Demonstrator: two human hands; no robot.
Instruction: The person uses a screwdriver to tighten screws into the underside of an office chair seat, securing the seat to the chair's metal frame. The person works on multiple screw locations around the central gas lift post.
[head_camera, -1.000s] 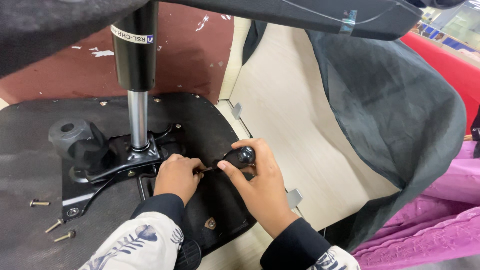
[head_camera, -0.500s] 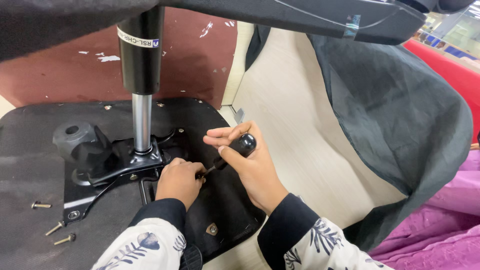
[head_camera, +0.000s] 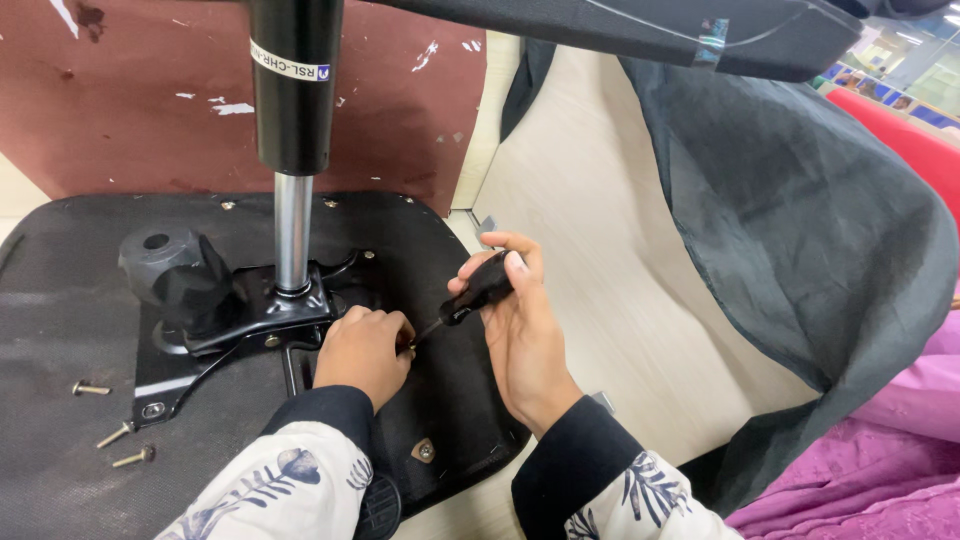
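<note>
An upturned black chair seat (head_camera: 80, 300) lies before me, with a black metal mechanism plate (head_camera: 255, 315) bolted to it and a gas lift cylinder (head_camera: 293, 130) standing up from the plate. My right hand (head_camera: 525, 330) grips a black-handled screwdriver (head_camera: 478, 290), its shaft angled down to the left. My left hand (head_camera: 365, 350) is curled on the seat at the screwdriver's tip, by the plate's right edge. The tip and whatever my left fingers pinch are hidden.
Three loose bolts (head_camera: 105, 425) lie on the seat at the left. A black tension knob (head_camera: 170, 270) sits on the plate. A pale board (head_camera: 610, 260) lies to the right, with dark grey fabric (head_camera: 800, 230) draped over it and purple cloth (head_camera: 890, 470) at the corner.
My right hand has turned and lifted the screwdriver handle, so the tool now slants up to the right. My left hand has stayed at the tip.
</note>
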